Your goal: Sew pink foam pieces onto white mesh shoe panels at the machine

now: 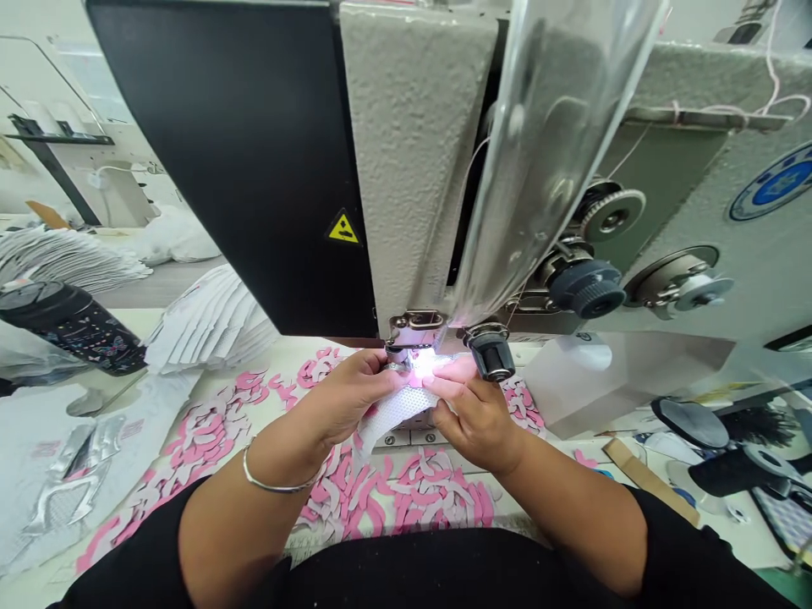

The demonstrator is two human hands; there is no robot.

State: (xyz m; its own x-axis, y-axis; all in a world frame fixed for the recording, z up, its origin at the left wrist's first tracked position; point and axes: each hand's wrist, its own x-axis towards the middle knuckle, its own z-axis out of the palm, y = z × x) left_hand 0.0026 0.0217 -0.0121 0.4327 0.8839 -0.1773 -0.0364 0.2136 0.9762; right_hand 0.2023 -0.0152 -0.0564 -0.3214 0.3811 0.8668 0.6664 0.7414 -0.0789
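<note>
At the presser foot, left hand and right hand pinch white mesh.

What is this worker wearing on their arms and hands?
The left hand and right hand are bare, with no gloves. Black sleeves end near the elbows, leaving the forearms uncovered. A thin silver-coloured bangle circles the left wrist.
</note>
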